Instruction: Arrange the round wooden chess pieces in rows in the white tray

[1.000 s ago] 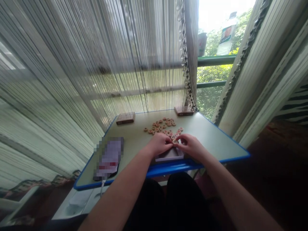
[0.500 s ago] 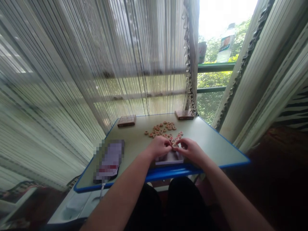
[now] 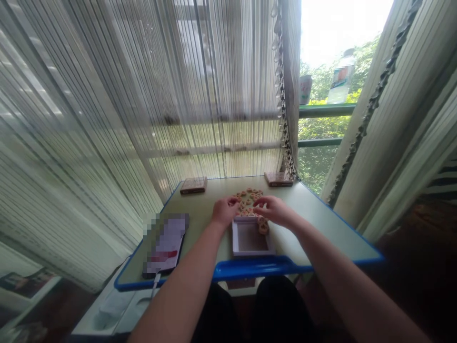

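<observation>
A: Positions?
B: Centre of frame. The left hand (image 3: 225,211) had its fingers curled at the left of the discs (image 3: 244,193); could not tell whether it held one. The right hand (image 3: 273,208) had thumb and fingers loosely parted at their right. The discs lay on the table (image 3: 321,238), just beyond the open box (image 3: 235,240), lower centre.
A: Best handling?
B: My judgement: a light fingertip pinch on each rim suited round pieces; wrists wanted lifting clear of the walls, since a knock could have toppled the discs at the box's upper right corner.
A: Counts?
B: Open box, one. Loose discs, at least ten; overlap prevented an exact figure. Corner discs, at least two. Brown cases (image 3: 193,185), two, mid-frame. Phone (image 3: 166,243), one, lower left. Bottle (image 3: 342,78), one, upper right.
</observation>
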Motion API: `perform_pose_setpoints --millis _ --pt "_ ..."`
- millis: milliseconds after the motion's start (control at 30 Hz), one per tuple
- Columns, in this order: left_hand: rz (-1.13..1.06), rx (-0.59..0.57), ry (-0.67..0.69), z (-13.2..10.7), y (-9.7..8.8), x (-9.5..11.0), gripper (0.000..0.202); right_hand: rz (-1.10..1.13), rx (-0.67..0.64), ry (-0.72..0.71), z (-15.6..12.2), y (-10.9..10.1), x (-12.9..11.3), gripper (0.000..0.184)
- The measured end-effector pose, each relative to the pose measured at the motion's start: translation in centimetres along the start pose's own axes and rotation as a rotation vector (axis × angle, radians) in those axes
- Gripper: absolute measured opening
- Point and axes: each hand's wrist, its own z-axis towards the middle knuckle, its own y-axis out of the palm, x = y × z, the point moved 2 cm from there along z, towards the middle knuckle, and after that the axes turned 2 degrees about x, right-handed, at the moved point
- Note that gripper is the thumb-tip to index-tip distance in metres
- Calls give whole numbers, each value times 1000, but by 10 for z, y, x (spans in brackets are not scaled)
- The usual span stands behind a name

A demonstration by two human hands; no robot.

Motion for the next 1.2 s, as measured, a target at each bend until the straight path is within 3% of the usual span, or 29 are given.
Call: perform_pose_setpoints --millis 133,267,433,633,867,1067,1200 --pt "116 -39 70 5 5 -7 17 -108 -107 31 40 16 8 18" --pt "219 -43 169 4 7 -6 17 -172 -152 -3 56 34 16 23" --pt "227 -117 194 3 11 -5 21 -253 -171 -73 57 46 20 31" --pt "210 -114 158 4 10 -1 22 -235 -222 -19 60 46 24 25" --pt "237 -145 165 0 9 -3 21 -317 -116 -39 56 46 15 23" --pt "178 -15 62 2 7 -7 19 -329 -147 -53 55 49 9 33" --pt "162 30 -28 5 7 -10 21 -294 -152 -48 57 51 12 30"
